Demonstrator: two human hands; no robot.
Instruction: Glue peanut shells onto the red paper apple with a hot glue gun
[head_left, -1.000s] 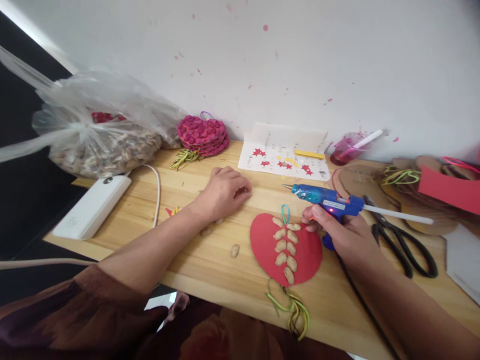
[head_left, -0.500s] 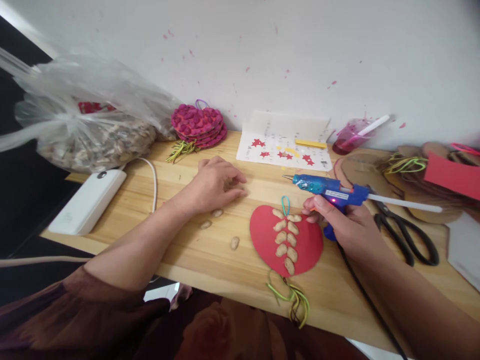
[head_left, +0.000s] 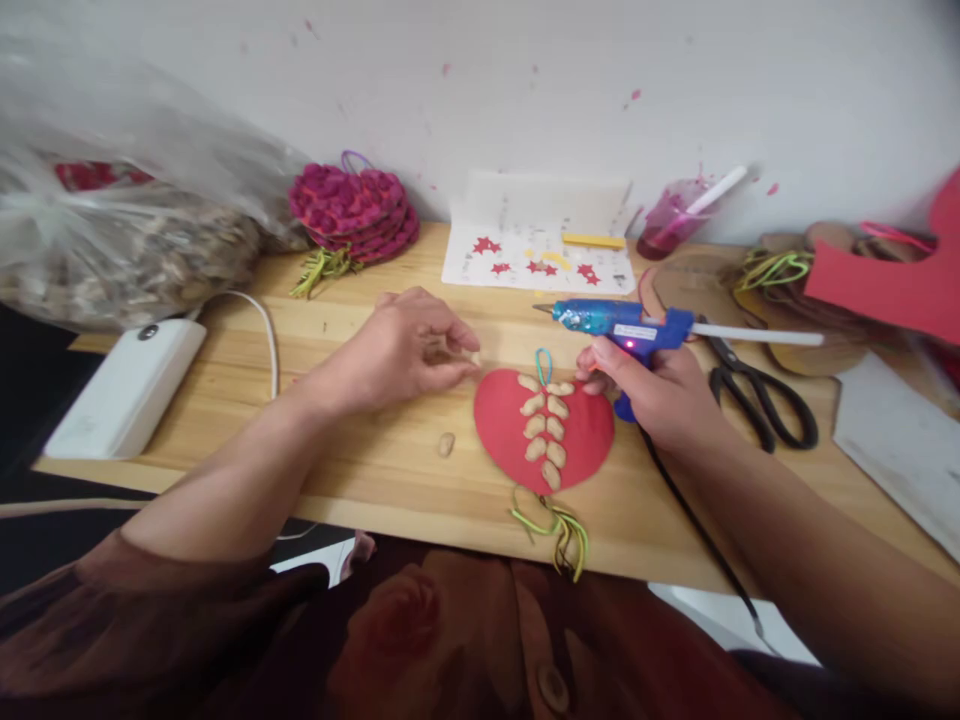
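My right hand (head_left: 664,385) grips a blue hot glue gun (head_left: 592,316), whose nozzle points left above the table. A white glue stick (head_left: 757,334) sticks out of its back and a small red light glows on its body. Below the nozzle lies a red heart-shaped card (head_left: 499,425) with several peanuts (head_left: 555,428) in two slanting columns, a blue loop on top and a yellow-green tassel (head_left: 566,540) beneath. Left of the card, my left hand (head_left: 420,345) is raised with thumb and fingers closed on a peanut (head_left: 472,358), mostly hidden. One loose peanut (head_left: 446,444) rests on the wood.
Magenta textured pieces (head_left: 352,215) are stacked by the wall. Nearby is a paper with red stars (head_left: 540,268). A pink cup (head_left: 667,220), black scissors (head_left: 765,400) and cardboard shapes (head_left: 694,285) lie right. A white power bank (head_left: 127,390) and bagged shells (head_left: 127,240) are left.
The view has shifted, so things appear higher and further left. My left hand's fingertips have come closer together and nearer the heart card. The glue gun stays in my right hand.
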